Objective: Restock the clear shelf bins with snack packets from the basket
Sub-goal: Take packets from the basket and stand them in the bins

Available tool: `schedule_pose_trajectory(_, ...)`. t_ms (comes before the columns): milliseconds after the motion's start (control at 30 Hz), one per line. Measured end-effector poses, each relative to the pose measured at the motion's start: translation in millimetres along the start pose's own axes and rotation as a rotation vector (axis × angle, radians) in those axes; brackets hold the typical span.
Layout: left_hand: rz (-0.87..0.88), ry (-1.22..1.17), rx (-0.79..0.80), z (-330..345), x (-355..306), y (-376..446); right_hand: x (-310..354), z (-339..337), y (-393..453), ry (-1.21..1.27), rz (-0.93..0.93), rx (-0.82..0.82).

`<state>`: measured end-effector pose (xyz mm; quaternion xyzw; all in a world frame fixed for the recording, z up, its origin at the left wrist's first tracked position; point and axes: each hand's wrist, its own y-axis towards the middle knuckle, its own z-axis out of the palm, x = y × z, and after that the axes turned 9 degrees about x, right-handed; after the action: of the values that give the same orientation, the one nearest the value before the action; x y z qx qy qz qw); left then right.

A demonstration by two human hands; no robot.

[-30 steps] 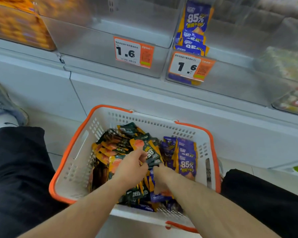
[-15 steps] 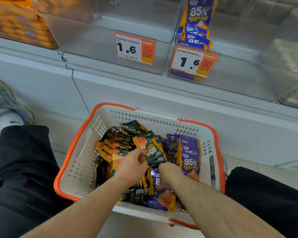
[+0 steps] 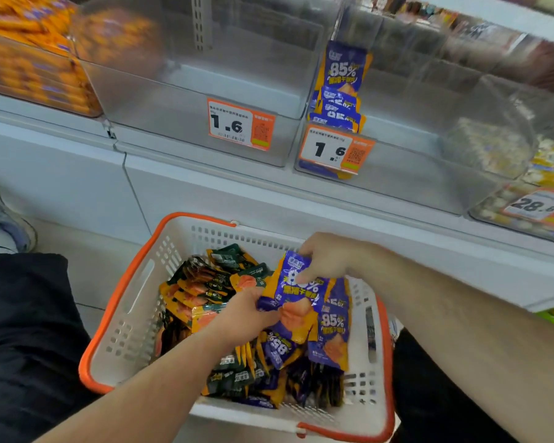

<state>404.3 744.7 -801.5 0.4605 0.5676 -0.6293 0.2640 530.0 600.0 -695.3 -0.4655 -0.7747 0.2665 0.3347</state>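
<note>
I've got the left hand reaching in low from the left, forearm angled up across the basket, fingers curled under the bottom edge of a bunch of purple packets. The bunch sits between both hands, lifted just above the pile, glossy crinkled foil with "85%" printed big on the front. Under it the basket is a white plastic tub with slotted walls and an orange rim, and I see dark green packets heaped on its left side, more purple ones on its right. Moving right, the right hand comes in from above, knuckles up, thumb and fingers pinching the top of that same bunch. Up on the shelf, the left clear bin is smooth see-through plastic with a 1.6 price tag; the right clear bin next to it holds a few purple packets standing at its left wall.
</note>
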Motion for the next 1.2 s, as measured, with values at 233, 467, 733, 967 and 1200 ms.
schedule_pose_trajectory(233,0.117,-0.223,-0.143,-10.4,-34.7,-6.8,-14.4,-21.6,-25.0,0.556,0.032,-0.295)
schedule_pose_trajectory(467,0.24,-0.282,-0.122,0.1,-76.3,-9.2,-33.3,-18.7,-18.7,1.096,-0.074,-0.255)
schedule_pose_trajectory(733,0.249,-0.258,-0.16,1.2,-104.3,-4.8,-34.1,-32.5,-29.8,1.108,-0.158,-0.369)
schedule_pose_trajectory(967,0.563,-0.021,-0.51,-31.0,-184.5,24.0,-36.3,-114.8,-66.8,1.183,-0.351,-0.694)
schedule_pose_trajectory(1200,0.418,1.028,-0.853,-70.0,-236.9,72.6,-42.1,-179.9,-52.6,1.192,-0.255,-0.995)
